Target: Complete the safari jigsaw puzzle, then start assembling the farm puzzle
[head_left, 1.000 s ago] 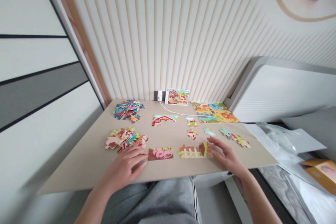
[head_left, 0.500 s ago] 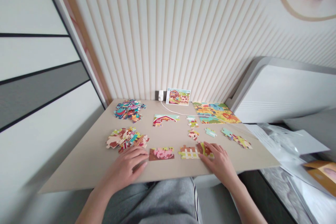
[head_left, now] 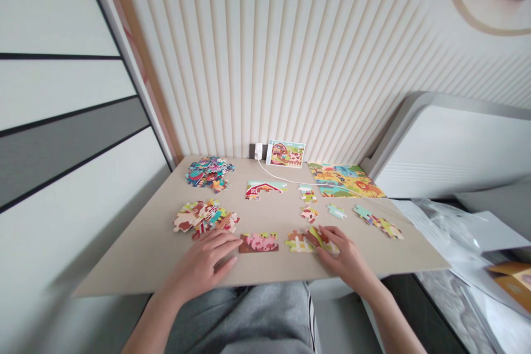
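Observation:
My right hand (head_left: 342, 254) grips a brown and green jigsaw piece (head_left: 316, 235) between thumb and fingers. That piece overlaps the right part of a white-fence section (head_left: 296, 243) lying on the table. My left hand (head_left: 209, 260) lies open, its fingers stretched toward the left edge of a joined pink pig section (head_left: 260, 242); whether they touch it I cannot tell. Just beyond my left hand is a heap of loose farm pieces (head_left: 205, 215). A gap separates the pig section from the fence section. My right fingers hide part of what lies under them.
Farther back are a red barn section (head_left: 265, 188), a tractor piece (head_left: 307, 193), a cow-patterned piece (head_left: 309, 214), a pale blue piece (head_left: 336, 211) and joined pieces (head_left: 377, 222). A picture card (head_left: 285, 154), white cable (head_left: 276, 176), animal puzzle (head_left: 348, 180) and second heap (head_left: 208, 172) line the wall side.
The brown and green piece has shifted left and tilted, now lying over the fence section's right part. My left hand stays by the pig section. The whole view has shifted slightly.

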Demonstrator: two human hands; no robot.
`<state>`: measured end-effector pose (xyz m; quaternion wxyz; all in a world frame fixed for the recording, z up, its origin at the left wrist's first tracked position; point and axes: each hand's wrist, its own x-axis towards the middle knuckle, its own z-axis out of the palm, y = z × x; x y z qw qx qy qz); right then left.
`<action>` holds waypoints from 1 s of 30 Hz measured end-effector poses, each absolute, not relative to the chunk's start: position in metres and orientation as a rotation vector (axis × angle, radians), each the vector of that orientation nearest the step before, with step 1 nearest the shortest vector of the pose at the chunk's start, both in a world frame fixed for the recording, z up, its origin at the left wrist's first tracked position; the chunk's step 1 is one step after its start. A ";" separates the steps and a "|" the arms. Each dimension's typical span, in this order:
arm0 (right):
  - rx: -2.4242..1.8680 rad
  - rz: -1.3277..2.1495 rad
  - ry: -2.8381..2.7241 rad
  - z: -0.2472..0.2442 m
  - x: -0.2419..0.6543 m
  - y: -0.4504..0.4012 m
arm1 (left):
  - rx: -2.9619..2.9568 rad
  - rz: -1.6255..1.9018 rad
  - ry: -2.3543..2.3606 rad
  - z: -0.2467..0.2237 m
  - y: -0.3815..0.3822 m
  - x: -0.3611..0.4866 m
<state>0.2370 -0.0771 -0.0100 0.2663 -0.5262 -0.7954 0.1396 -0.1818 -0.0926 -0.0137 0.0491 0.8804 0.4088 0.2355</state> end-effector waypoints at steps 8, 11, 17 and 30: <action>-1.146 0.491 -2.373 0.009 0.170 -0.077 | 2.729 0.600 1.158 -0.005 -0.093 -0.179; -1.070 0.426 -2.441 0.005 0.164 -0.074 | 2.728 0.627 1.192 -0.008 -0.094 -0.180; -0.939 0.347 -2.550 0.001 0.161 -0.067 | 2.713 0.625 1.231 -0.006 -0.097 -0.180; -1.172 0.371 -2.491 0.009 0.183 -0.065 | 2.681 0.689 1.256 -0.005 -0.097 -0.178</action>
